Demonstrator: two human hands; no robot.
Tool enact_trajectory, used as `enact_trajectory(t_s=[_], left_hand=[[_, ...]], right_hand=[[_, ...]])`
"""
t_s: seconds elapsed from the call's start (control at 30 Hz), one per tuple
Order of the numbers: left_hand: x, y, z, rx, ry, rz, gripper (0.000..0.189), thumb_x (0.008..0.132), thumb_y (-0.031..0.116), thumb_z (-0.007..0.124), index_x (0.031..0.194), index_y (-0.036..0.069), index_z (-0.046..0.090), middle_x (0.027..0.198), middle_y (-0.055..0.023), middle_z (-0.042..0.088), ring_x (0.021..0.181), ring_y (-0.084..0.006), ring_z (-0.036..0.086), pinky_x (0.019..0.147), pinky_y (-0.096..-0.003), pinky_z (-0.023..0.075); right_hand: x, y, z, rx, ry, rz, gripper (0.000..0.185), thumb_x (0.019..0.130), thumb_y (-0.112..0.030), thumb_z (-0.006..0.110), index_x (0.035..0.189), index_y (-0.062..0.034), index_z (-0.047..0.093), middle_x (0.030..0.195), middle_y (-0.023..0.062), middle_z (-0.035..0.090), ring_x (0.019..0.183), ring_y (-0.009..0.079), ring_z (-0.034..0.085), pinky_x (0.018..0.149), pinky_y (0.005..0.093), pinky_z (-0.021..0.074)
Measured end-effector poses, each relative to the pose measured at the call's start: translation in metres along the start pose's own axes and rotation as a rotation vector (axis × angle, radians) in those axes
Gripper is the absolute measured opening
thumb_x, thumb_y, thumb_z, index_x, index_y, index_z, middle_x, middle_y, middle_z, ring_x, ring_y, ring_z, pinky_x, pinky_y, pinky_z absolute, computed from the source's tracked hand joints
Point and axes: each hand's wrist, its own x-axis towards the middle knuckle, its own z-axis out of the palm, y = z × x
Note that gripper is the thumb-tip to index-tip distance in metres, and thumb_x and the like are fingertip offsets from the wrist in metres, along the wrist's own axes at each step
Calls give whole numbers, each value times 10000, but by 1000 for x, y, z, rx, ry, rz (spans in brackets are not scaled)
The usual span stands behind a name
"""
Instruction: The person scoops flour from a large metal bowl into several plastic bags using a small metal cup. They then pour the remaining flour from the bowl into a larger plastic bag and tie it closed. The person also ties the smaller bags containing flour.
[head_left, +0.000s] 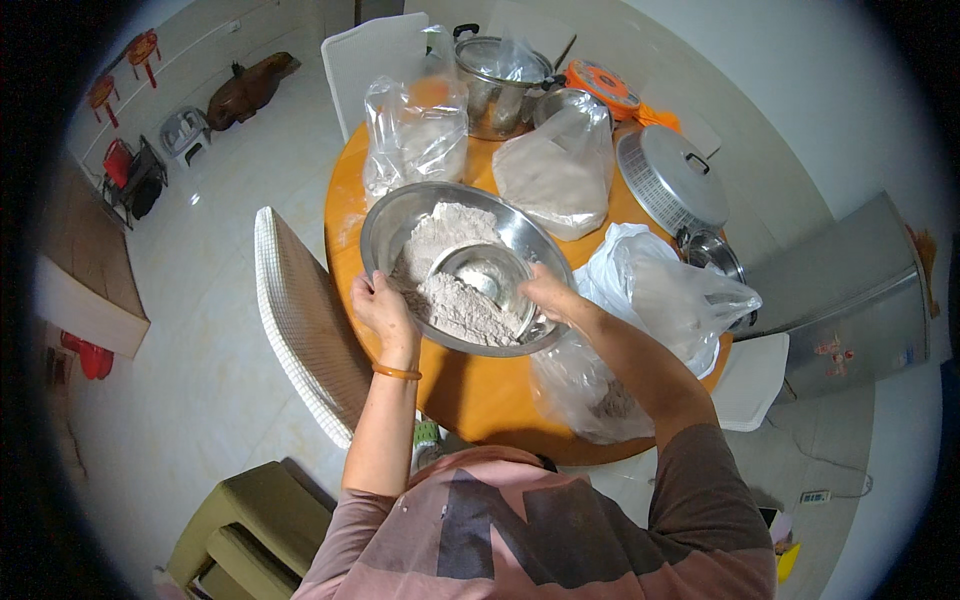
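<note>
My left hand (384, 306) grips the near left rim of a large stainless steel bowl (388, 219). Pale greyish flour (457, 223) is heaped in it, mostly towards the far left and near sides. A smaller metal bowl (487, 259) sits inside, tilted among the flour, with flour in its near part. My right hand (551, 292) holds this small bowl by its right edge, fingers partly hidden. Whether the large bowl rests on the round wooden table (465, 390) or is raised a little cannot be told.
Around the bowl stand clear plastic bags of flour, one at back left (416, 142) and one at back right (555, 176). More plastic bags (652, 292) lie at right. Behind are a lidded steel pot (495, 82) and a domed metal lid (671, 176). A chair (300, 322) flanks the table.
</note>
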Motion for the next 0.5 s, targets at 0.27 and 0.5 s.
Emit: enact_trajectory(t_s=[0.27, 0.5], left_hand=[[-16, -6, -21, -13, -72, 3, 147, 884, 81, 524, 770, 8, 468, 721, -26, 460, 669, -141, 430, 626, -287, 374], [-17, -42, -47, 299, -33, 144, 151, 872, 105, 531, 890, -42, 559, 884, -131, 545, 838, -252, 517, 785, -339, 406]], right_hand=[[31, 35, -8, 265, -109, 330, 526, 790, 50, 451, 1302, 4, 337, 1127, 240, 501, 919, 414, 595, 586, 607, 531], [43, 35, -18, 341, -147, 330, 466, 800, 47, 446, 1259, 30, 365, 1085, 243, 514, 921, 411, 596, 635, 597, 538]])
